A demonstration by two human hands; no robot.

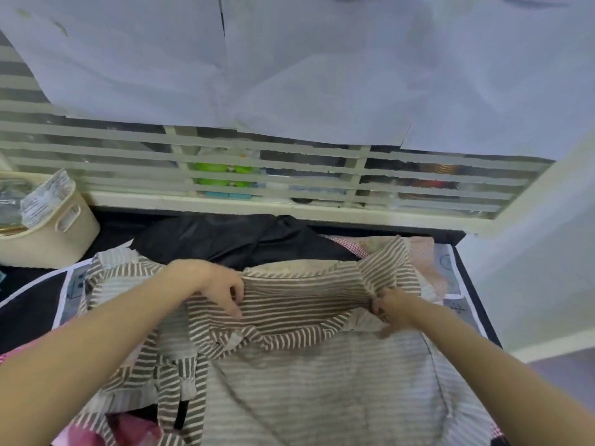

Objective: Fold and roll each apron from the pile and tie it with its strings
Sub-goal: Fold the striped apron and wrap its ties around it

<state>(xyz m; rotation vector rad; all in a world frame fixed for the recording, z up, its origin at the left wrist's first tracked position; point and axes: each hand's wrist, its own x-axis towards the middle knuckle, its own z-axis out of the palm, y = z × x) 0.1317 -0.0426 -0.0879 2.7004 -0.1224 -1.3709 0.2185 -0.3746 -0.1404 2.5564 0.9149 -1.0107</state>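
Observation:
A brown-and-white striped apron (299, 304) lies spread across the work surface, its paler reverse side showing toward me. My left hand (222, 286) pinches the folded upper edge near the middle-left. My right hand (391, 309) grips a bunched corner of the same apron at the right. Striped strings (180, 375) trail down at the lower left. Behind it lie a black apron (231, 239) and a pink dotted cloth (425, 252), partly hidden.
A cream plastic basket (61, 226) stands at the far left. A slatted white partition (257, 175) with white paper sheets (289, 75) above it closes off the back. The surface's right edge (473, 294) drops to the floor. Pink fabric (128, 429) shows at the bottom left.

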